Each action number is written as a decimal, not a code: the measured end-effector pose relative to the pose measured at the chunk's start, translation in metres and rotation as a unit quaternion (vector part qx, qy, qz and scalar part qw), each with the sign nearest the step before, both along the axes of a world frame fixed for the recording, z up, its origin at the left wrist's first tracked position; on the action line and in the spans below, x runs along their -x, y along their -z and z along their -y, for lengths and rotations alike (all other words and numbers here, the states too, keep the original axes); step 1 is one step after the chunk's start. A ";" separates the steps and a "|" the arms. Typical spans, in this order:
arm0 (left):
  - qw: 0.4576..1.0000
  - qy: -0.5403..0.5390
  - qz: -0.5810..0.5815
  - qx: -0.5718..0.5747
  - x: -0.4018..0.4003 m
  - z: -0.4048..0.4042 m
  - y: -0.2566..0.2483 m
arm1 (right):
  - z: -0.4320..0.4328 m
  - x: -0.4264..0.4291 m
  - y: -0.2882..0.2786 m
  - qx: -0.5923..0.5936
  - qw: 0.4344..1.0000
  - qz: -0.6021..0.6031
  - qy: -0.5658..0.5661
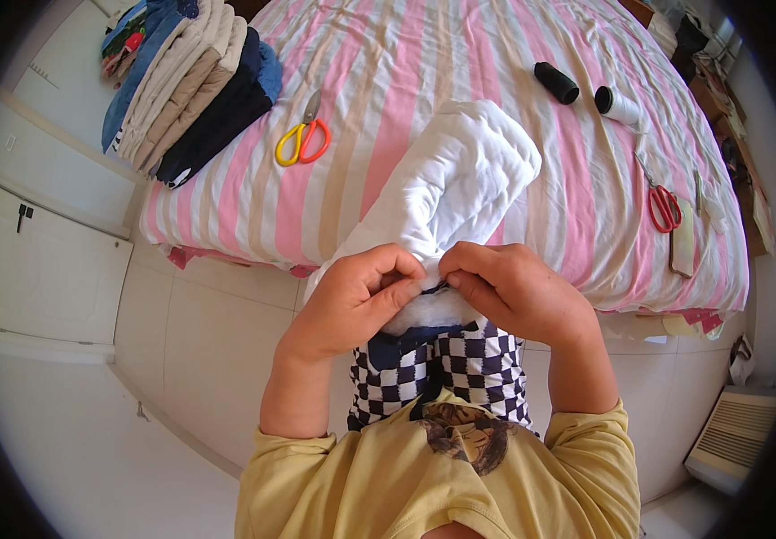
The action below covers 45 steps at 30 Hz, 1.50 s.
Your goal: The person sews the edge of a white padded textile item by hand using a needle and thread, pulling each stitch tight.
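Observation:
A white padded cloth piece point(468, 162), puckered at its far end, reaches from my lap onto the bed's edge. My left hand point(367, 290) pinches its near edge between thumb and forefinger. Close beside it, my right hand point(512, 286) pinches the same edge. Between and below the fingertips, loose white batting point(431, 311) shows, with a thin dark strip near the right fingers. Dark navy fabric point(401, 343) lies under the batting, over my checkered trousers. Whether a needle is in either hand cannot be seen.
On the striped bed sheet point(401, 87) lie yellow-and-orange-handled scissors point(303, 140), a black thread spool point(556, 83), a white thread spool point(617, 106), red-handled scissors point(664, 207) and a phone-like flat object point(682, 246). Folded clothes point(192, 87) are stacked at the left corner. A white cabinet point(44, 256) stands left.

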<state>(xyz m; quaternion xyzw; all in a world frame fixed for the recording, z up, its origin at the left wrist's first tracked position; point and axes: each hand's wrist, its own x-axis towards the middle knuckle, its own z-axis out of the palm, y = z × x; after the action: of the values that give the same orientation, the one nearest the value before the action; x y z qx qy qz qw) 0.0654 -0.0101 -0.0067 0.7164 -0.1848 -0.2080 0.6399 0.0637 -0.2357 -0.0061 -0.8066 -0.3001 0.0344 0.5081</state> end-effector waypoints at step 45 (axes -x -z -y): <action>0.996 -0.013 0.090 0.022 0.007 0.012 0.011 | -0.014 0.003 0.016 -0.098 0.990 -0.103 0.011</action>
<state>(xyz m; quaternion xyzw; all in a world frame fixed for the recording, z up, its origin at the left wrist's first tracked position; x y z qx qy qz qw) 0.0579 -0.0219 -0.0176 0.7200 -0.2373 -0.1300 0.6390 0.0604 -0.2217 -0.0224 -0.7483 -0.2390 0.0819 0.6134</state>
